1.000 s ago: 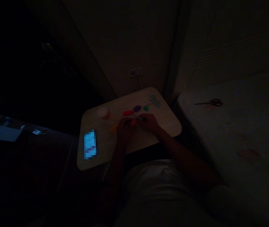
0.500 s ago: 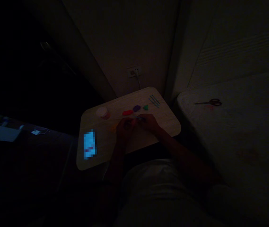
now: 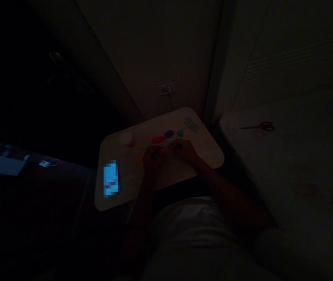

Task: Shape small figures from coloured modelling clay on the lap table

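Observation:
In very dim light, both hands work close together over a small wooden table (image 3: 131, 183). My left hand (image 3: 153, 158) is closed, with a small red lump (image 3: 163, 150), seemingly modelling clay, at its fingertips. Just right of it, my right hand (image 3: 185, 150) is pinched around something too dark to name. Behind the fingers lie a red clay piece (image 3: 158, 139), a purple one (image 3: 169, 134) and a green one (image 3: 180, 133). A yellow-orange piece (image 3: 139, 158) shows partly beside my left hand.
Several thin sticks (image 3: 191, 124) lie at the table's far right. A pale-lidded tub (image 3: 127, 139) stands at left, behind a glowing, pixelated phone-like rectangle (image 3: 111, 179). Scissors (image 3: 261, 126) rest on the pale surface to the right. A wall socket (image 3: 166, 88) holds a plug.
My right hand has shifted slightly, and the bluish glint at its fingertips is fainter. My left hand stays nearly in place. The picture is a little darker.

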Demonstrator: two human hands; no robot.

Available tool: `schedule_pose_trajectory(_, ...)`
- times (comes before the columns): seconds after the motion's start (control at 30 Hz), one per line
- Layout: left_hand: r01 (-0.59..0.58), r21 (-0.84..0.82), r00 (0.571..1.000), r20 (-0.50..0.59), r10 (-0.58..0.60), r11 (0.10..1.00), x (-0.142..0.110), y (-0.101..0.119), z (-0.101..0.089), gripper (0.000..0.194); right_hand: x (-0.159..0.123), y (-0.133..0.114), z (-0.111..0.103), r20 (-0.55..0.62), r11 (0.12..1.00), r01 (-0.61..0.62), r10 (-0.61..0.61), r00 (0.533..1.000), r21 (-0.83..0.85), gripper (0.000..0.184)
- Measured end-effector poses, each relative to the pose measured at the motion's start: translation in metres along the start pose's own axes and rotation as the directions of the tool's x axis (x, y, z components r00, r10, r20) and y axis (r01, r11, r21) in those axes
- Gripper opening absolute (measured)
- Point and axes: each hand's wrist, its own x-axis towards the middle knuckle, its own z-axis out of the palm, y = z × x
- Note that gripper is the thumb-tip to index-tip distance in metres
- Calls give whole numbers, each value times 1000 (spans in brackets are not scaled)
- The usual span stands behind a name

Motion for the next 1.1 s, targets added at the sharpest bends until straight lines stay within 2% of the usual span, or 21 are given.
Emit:
schedule_pose_trajectory(0.13, -28, 23, 999, -24, 28, 999, 1, -2, 0, 10, 0, 1, 0, 25, 1000, -22, 22, 999, 9, 19)
schedule_pose_trajectory(0.4, -159, 144, 987, 27, 157, 977, 0, 4, 1, 8, 1, 2, 1, 38, 1000, -21, 21, 999, -15, 19)
schedule_pose_trajectory(0.57, -204, 189, 979, 46, 199, 961, 1, 3, 1, 7, 1, 3, 1, 36, 1000, -7, 8, 999, -2, 16)
schedule_pose_trajectory(0.9, -193, 198, 981, 32, 191, 961, 0, 5, 2, 10, 1, 0, 1, 15, 1000, -24, 24, 1000, 12, 18)
schedule_pose_trajectory(1.1, -188, 201, 982, 26, 187, 961, 0, 6, 1, 8, 1, 0, 1, 42, 1000, -23, 23, 999, -4, 17)
